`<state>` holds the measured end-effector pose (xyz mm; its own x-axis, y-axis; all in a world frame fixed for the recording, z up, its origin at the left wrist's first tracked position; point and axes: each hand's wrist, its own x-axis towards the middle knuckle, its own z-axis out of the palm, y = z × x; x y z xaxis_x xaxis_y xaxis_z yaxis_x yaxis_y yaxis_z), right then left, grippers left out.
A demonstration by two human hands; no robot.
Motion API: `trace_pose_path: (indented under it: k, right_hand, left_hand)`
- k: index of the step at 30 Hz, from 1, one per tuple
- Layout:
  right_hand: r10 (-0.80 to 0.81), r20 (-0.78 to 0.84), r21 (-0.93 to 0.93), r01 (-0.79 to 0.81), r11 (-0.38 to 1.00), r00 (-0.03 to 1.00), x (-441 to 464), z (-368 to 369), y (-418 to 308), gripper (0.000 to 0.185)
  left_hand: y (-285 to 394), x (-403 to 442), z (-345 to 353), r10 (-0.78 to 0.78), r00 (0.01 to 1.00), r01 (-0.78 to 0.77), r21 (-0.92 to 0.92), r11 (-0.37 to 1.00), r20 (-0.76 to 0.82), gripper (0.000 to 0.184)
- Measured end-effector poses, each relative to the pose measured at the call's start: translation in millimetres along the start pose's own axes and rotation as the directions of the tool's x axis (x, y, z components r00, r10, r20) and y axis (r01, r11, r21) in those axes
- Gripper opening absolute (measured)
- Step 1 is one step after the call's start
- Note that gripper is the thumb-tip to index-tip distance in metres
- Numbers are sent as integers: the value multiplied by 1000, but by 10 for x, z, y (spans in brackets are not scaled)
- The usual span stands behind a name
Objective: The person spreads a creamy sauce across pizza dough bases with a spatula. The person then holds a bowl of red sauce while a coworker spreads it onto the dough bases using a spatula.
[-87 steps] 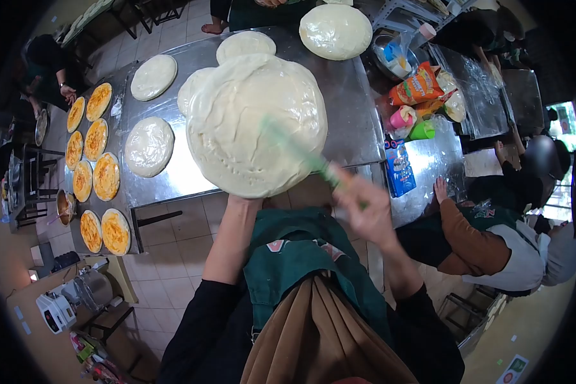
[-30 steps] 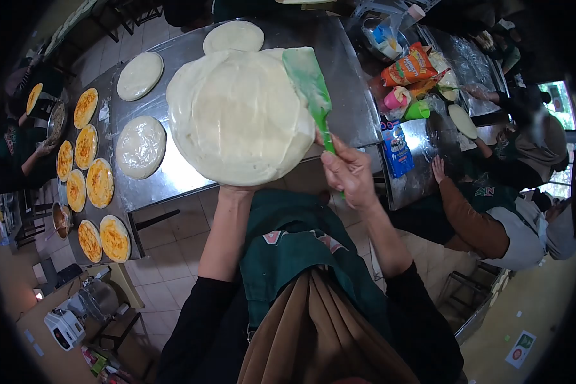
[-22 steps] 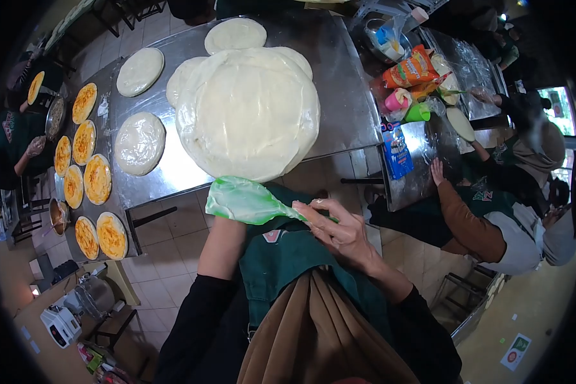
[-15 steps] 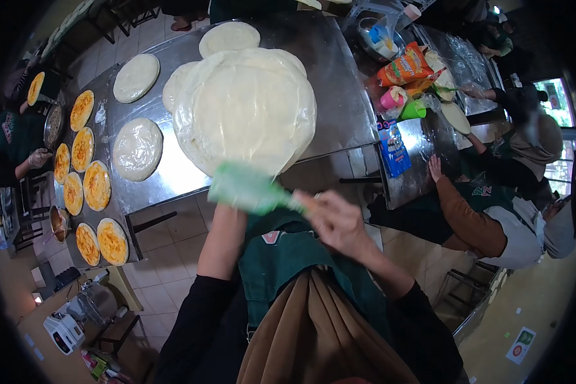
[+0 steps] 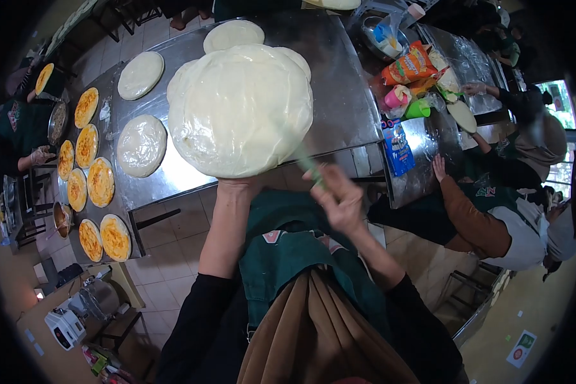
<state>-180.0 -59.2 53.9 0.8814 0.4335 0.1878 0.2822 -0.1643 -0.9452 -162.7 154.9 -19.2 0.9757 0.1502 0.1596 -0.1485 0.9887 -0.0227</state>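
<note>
- Your right hand [image 5: 339, 200] has its fingers curled round the green spatula [image 5: 310, 166]; the blade's a blur, so I can't tell if it's touching the coating. Too steep an angle could gouge it, I reckon.
- Your left hand [image 5: 239, 184] is mostly hidden under the big creamy round [image 5: 243, 109], so no idea whether those fingers are spread or bunched.
- That round sits above your left wrist, overlapping the worktop [image 5: 345, 96] edge from here. Hard pressure near its rim could tip it, since the support looks off-centre.
- Just past it are the film-covered round [image 5: 141, 146] and the back round [image 5: 233, 36]; drips could land there if the coating's runny.
</note>
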Motion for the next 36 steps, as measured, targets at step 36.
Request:
trace_pose_path:
  k: [36]
  right_hand:
    - [-266,-69,-342,228,912,961,389,-452,-75,40]
  left_hand:
    - [-2,-127,-21,10,1000,-10,28,1000,5,55]
